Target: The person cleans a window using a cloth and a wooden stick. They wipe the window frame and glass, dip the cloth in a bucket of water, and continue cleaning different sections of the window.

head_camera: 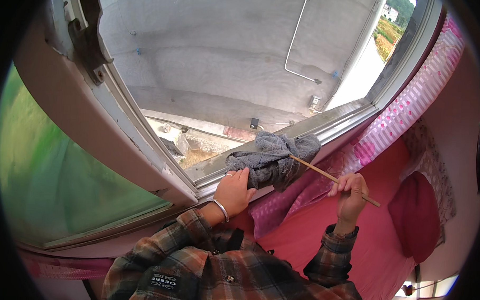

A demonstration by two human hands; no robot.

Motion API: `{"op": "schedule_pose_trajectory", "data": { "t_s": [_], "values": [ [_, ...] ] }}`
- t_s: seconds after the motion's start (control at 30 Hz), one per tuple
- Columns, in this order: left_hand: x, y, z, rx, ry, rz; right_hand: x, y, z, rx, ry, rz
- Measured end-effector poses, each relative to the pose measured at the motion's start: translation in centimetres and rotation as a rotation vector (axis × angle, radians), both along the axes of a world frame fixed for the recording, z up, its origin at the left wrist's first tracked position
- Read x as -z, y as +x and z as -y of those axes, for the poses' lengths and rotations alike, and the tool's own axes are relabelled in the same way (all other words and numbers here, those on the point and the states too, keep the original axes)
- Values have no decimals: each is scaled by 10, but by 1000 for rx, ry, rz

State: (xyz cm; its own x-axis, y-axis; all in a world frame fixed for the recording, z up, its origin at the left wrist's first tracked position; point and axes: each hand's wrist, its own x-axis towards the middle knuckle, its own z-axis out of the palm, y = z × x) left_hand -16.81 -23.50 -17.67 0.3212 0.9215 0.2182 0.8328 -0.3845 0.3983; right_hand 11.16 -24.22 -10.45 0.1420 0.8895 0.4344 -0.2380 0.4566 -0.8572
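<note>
A bunched grey cloth (269, 159) lies across the window sill and its sliding track. My left hand (231, 195), with a ring and a bracelet, holds the cloth at its near left end, fingers on top and thumb at the near side. In my right hand (349, 191) is a thin wooden stick (316, 169), gripped toward its near end. The stick's far tip meets the cloth at its middle; whether it goes into a fold is hidden.
A metal window frame (145, 127) with a latch bracket (89, 37) rises at left beside green glass (72, 176). Outside stands a grey wall (227, 50). A pink patterned curtain (400, 112) hangs at right, over a red-covered bed (363, 241) with a dark red cushion (416, 215).
</note>
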Motion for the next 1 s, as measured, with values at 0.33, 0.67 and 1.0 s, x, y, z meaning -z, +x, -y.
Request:
{"op": "schedule_pose_trajectory", "data": {
  "t_s": [0.33, 0.67, 1.0],
  "values": [
    [-12, 85, -72, 71, -223, 12, 45, -4, 68, 412, 99, -386],
    [-78, 133, -188, 375, -55, -481, 66, 24, 171, 834, -13, -403],
    [-42, 167, -213, 811, 41, -684, 101, 6, 239, 976, -151, -492]
  ]
}}
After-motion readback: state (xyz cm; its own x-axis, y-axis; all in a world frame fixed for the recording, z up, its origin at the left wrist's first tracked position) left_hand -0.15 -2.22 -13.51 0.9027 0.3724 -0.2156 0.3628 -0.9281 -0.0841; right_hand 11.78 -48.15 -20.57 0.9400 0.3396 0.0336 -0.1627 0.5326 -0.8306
